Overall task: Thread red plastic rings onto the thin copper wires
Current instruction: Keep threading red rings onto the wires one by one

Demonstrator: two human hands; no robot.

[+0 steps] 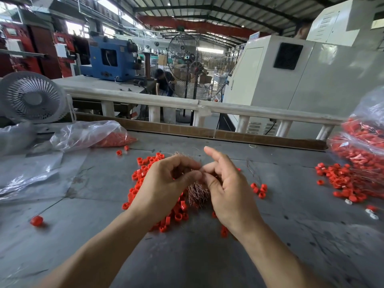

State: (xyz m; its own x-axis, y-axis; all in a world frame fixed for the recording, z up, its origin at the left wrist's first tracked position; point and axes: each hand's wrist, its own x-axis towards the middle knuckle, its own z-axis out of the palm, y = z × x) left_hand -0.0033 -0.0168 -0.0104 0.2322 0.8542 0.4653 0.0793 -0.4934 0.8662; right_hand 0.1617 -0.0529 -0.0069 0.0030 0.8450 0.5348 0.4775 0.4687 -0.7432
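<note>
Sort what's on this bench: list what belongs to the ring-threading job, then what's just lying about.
Belongs to the job:
- loose red rings
- copper wire bundle
- left hand and right hand, fingertips pinched together over the wires
- pile of red rings with wires through it
- bag of red rings

Lying about:
- desk fan
- white rings
- empty plastic sheet

Two bare forearms — no sleeves, gloves, rings or watch visible.
</note>
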